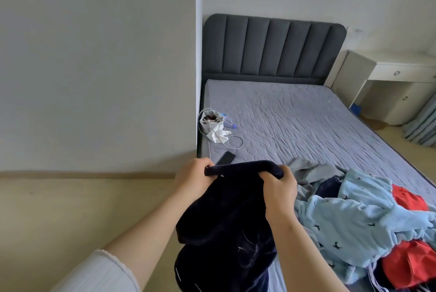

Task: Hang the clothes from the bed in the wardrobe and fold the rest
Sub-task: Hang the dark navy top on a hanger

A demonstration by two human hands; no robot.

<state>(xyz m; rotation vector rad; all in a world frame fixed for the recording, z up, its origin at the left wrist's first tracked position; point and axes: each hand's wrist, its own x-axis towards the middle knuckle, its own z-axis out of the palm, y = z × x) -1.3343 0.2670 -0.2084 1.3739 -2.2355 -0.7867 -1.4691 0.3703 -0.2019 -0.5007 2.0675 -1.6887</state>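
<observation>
I hold a dark navy garment up in front of me by its top edge, over the near left corner of the bed. My left hand grips the left end of that edge and my right hand grips the right end. The rest of the garment hangs down below my hands. A heap of clothes lies on the bed at the near right: a light blue patterned piece, red pieces, a grey piece and a dark blue one. No wardrobe is in view.
A white bag with a cable and crumpled paper lies at the bed's left edge, with a black phone nearer to me. A wall corner stands left of the bed. A white desk and curtain are at the right.
</observation>
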